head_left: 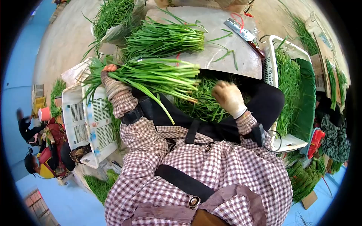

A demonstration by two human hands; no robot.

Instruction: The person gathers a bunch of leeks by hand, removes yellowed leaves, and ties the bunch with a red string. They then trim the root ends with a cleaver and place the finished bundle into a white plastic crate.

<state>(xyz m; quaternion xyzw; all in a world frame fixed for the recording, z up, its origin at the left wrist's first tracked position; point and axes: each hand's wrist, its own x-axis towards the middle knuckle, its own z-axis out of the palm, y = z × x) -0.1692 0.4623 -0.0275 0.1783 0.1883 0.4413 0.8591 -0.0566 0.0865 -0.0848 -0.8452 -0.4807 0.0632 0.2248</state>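
Note:
My left hand [110, 68] is wrapped round a bunch of garlic chives [162, 73], gripping it near its leafy end. The pale cut stems of this bunch point right, above my lap. Right of those stem ends, apart from them, is my right hand [227, 97] in a whitish glove. Its fingers are curled in and slightly blurred; whatever they may hold is hidden. Beneath both hands, loose green leaves [203, 107] fill the space over my lap. Another pile of chives [166, 39] lies on the grey board [247, 62] just beyond the held bunch.
A wide metal blade with a dark handle [245, 35] rests on the board's right side. White plastic crates stand at my left [100, 128] and right [273, 56], the right one holding chives and green cloth [304, 101]. A filled bag [117, 22] stands upper left. Other people [49, 150] sit far left.

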